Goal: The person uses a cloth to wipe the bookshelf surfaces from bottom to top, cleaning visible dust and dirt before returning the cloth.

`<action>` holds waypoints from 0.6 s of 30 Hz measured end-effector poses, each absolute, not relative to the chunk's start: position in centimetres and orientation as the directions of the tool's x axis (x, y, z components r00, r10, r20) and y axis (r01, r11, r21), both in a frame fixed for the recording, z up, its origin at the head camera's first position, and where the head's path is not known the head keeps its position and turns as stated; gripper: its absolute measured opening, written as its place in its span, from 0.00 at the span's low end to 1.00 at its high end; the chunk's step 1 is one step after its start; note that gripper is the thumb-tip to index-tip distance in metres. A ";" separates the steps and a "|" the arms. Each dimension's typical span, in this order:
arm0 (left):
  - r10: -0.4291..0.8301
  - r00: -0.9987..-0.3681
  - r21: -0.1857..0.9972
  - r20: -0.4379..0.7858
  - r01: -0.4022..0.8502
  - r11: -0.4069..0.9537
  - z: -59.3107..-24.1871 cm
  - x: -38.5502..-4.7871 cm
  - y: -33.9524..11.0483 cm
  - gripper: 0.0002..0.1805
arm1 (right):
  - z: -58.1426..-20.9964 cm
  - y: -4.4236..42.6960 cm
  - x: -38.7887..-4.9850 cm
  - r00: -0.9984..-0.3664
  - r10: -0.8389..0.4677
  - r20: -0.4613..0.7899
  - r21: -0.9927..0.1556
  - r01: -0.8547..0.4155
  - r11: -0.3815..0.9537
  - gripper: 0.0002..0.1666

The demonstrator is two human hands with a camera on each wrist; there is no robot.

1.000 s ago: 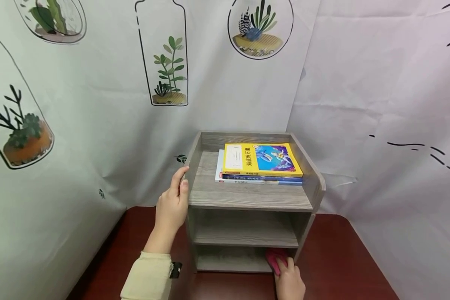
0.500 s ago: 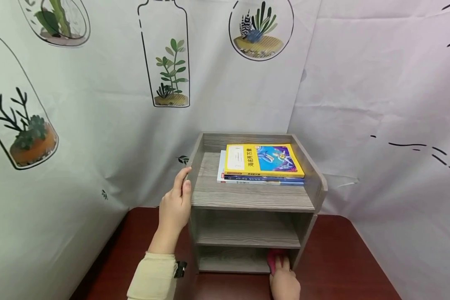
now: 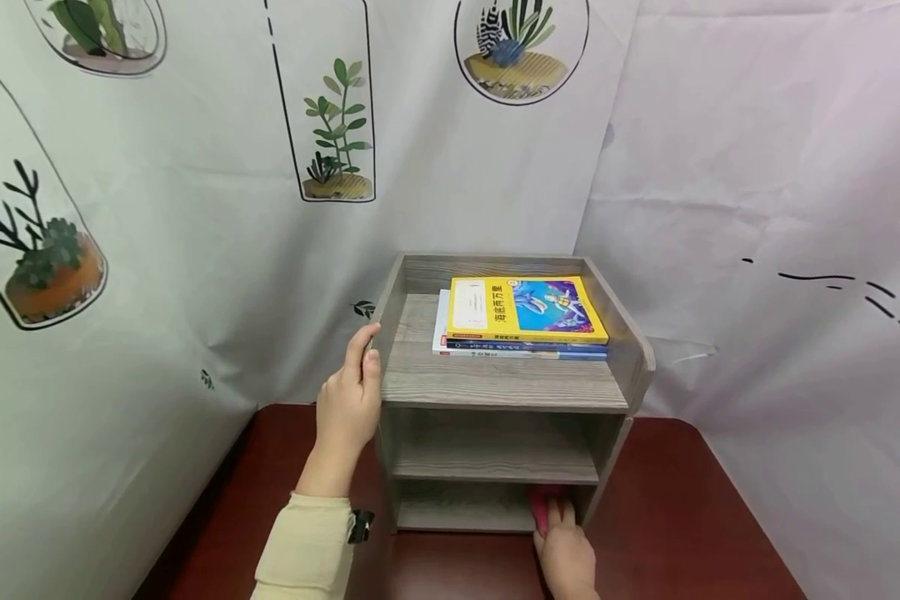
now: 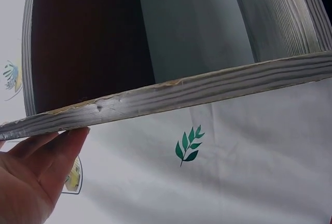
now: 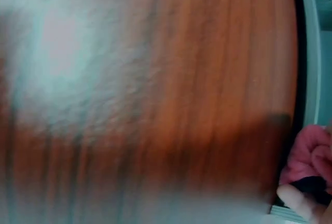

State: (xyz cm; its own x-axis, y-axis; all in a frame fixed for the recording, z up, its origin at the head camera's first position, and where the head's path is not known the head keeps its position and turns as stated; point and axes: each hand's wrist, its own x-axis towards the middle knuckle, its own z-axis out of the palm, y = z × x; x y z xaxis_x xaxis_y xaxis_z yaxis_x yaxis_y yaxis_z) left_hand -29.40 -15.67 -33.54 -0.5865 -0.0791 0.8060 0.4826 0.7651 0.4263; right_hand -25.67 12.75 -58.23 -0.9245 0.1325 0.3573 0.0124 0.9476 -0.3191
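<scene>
A small grey wood-grain shelf unit (image 3: 487, 385) stands on the table. My left hand (image 3: 348, 412) grips the front edge of its left side panel; in the left wrist view, the fingers (image 4: 70, 149) lie against the panel's outer face. Low at the right end of the bottom shelf (image 3: 465, 507), my right hand (image 3: 567, 557) holds a bunched pink cloth (image 3: 542, 508) against the shelf. The right wrist view shows the folded cloth (image 5: 308, 156) with the thumb beside it; most of that hand is out of frame.
Several stacked books lie on the unit's top, the yellow one (image 3: 495, 308) uppermost. The middle shelf (image 3: 495, 458) sits close above the right hand. Dark red tabletop (image 3: 682, 508) extends on both sides. A white printed curtain (image 3: 450, 200) hangs behind.
My right hand has moved slightly left and farther into the bottom shelf with the cloth, its fingers now reaching more forward. The left hand keeps its grip. The head view has shifted a little.
</scene>
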 end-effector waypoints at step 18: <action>-0.054 -0.523 0.362 0.851 0.509 0.781 -33.8 -29.7 -15.6 0.19 | -58.7 10.9 -25.9 -0.920 0.107 0.377 -0.310 -0.016 0.951 0.33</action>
State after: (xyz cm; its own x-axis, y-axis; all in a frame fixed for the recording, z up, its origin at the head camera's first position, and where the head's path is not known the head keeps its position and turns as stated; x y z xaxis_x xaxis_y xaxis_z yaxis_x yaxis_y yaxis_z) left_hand -29.67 -15.63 -33.76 -0.5226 -0.0536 0.8509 0.5091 0.7809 0.3619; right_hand -25.92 10.90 -58.73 -0.9201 0.1071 0.3767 -0.0162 0.9506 -0.3099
